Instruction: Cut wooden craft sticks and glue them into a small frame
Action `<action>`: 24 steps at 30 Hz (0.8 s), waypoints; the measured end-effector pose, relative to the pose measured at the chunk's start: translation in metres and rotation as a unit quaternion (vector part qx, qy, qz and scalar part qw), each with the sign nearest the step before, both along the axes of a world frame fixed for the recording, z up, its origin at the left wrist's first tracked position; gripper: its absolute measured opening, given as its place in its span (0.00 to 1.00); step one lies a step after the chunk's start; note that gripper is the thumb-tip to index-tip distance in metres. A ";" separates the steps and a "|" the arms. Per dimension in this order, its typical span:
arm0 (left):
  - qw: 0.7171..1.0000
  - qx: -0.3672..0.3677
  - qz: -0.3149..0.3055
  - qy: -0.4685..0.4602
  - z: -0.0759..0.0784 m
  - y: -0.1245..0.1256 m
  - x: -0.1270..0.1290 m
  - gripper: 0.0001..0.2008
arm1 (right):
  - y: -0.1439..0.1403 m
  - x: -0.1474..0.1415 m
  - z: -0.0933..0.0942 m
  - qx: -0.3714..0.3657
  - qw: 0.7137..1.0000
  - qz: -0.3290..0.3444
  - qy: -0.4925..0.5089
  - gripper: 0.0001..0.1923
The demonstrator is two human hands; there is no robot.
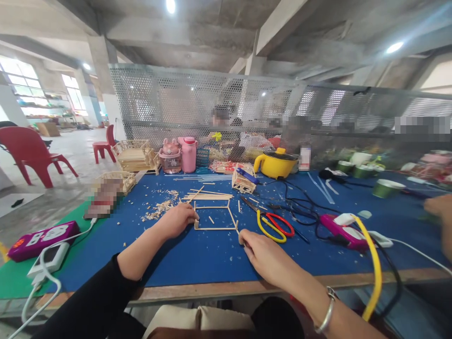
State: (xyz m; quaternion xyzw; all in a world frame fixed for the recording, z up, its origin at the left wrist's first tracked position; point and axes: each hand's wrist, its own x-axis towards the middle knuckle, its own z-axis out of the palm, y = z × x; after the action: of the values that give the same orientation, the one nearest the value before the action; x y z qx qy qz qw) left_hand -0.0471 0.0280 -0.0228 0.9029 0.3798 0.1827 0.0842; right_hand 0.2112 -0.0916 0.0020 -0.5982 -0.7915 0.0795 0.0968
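Observation:
A small frame of thin wooden sticks lies flat on the blue table mat. My left hand rests at the frame's near left corner, fingers curled against it. At the near right corner, my right hand pinches the end of a stick. A bundle of loose sticks lies just beyond the frame. Wood shavings are scattered to the left.
Scissors with red and yellow handles lie right of the frame, near a pink glue gun with cables. A yellow pot, pink bottles and small stick models stand at the back. Another person's hand is at far right.

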 end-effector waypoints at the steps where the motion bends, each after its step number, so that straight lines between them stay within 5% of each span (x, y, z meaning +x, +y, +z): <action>1: 1.000 -0.003 -0.005 -0.003 -0.001 0.001 -0.001 0.12 | -0.002 0.005 0.001 0.002 1.000 -0.005 -0.005 0.09; 10: 1.000 -0.010 -0.010 -0.020 -0.006 0.007 -0.004 0.12 | -0.010 0.003 -0.006 0.035 0.995 -0.089 -0.033 0.09; 17: 1.000 -0.007 -0.004 -0.028 -0.001 0.005 -0.007 0.14 | -0.006 0.003 -0.006 0.003 0.999 -0.031 -0.021 0.06; 24: 0.999 -0.017 -0.011 -0.037 -0.001 0.005 -0.008 0.12 | -0.004 0.013 -0.004 0.012 0.992 -0.095 -0.079 0.07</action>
State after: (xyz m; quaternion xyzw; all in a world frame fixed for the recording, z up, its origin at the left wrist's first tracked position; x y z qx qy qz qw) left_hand -0.0549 0.0332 -0.0238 0.8981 0.3699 0.2083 0.1149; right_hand 0.2241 -0.0960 -0.0018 -0.6740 -0.7370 0.0129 0.0487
